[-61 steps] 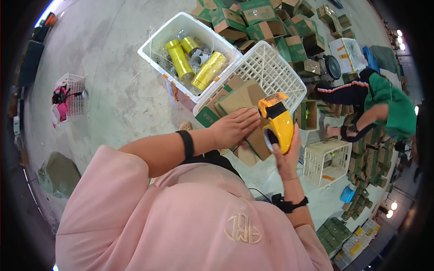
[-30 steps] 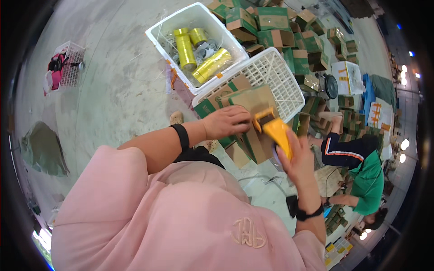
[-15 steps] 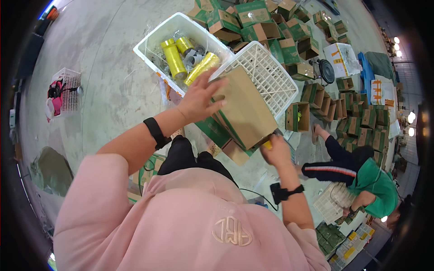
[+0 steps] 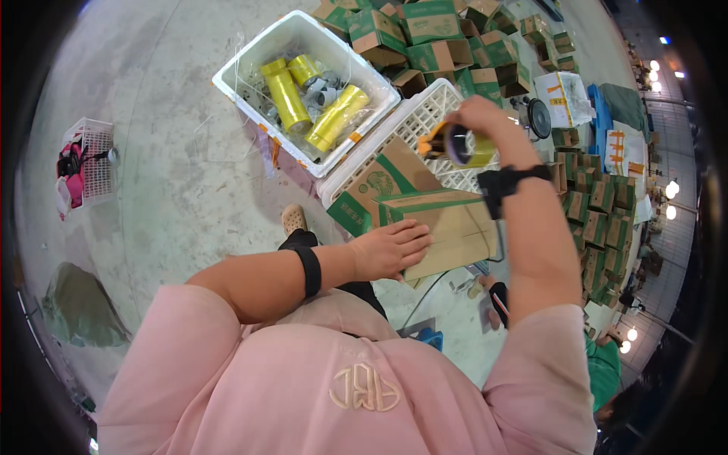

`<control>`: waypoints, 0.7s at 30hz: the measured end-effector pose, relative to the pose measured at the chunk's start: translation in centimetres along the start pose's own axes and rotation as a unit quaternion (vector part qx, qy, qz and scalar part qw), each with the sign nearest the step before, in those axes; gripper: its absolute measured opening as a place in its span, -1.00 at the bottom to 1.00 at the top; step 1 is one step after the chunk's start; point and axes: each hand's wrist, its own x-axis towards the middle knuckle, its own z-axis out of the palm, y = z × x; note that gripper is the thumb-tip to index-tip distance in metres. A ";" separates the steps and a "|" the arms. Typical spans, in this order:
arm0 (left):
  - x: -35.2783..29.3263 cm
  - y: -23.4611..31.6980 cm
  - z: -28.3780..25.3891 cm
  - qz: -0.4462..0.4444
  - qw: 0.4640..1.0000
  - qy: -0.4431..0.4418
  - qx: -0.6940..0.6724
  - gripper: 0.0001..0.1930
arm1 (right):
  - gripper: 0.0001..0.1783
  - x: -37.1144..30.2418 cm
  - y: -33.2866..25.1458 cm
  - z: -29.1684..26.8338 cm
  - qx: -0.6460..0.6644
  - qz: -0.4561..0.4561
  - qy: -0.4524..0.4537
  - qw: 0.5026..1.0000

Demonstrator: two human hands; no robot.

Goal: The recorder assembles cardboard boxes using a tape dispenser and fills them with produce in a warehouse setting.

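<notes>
One broad, pale floor (image 4: 174, 114) lies beneath everything, and toward its upper right spreads a large heap of brown-and-green cartons (image 4: 434, 21). Near the heap stands a white foam box (image 4: 241, 85), with a white lattice crate (image 4: 413, 121) just beside it on the right. At the lower right, partly hidden by the person's own right arm, a co-worker's green top (image 4: 603, 371) shows. Well off to the left sits a small white basket (image 4: 98, 163) with pink and black things in it.

Closest to the wearer, a carton (image 4: 455, 227) lies tilted in front of the crate, below the raised right arm; another green-and-brown carton (image 4: 387, 182) shows behind its left end. Three yellow cylinders (image 4: 287, 97) lie in the foam box among clear film and grey pieces.

The left hand (image 4: 390, 249) rests flat on the carton, fingers extended, grasping nothing. The right hand (image 4: 484, 116) is curled around a yellow-orange tape dispenser (image 4: 434, 142), held up above the crate. A tape roll (image 4: 457, 144) sits in the dispenser; whether any strip reaches the carton cannot be told.
</notes>
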 end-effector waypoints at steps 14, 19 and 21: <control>0.9 0.1 -0.1 -0.005 1.000 -0.006 -0.020 -0.24 | -0.48 -31.3 3.5 12.7 0.106 0.107 -0.174 0.973; 3.5 1.2 -2.0 -0.024 0.999 -0.043 -0.014 -0.24 | -0.48 -24.7 3.2 27.2 0.178 0.126 0.146 0.965; 3.8 1.6 -2.9 -0.068 0.997 -0.013 -0.038 -0.27 | -0.45 -24.2 3.8 27.7 0.182 0.136 0.128 0.965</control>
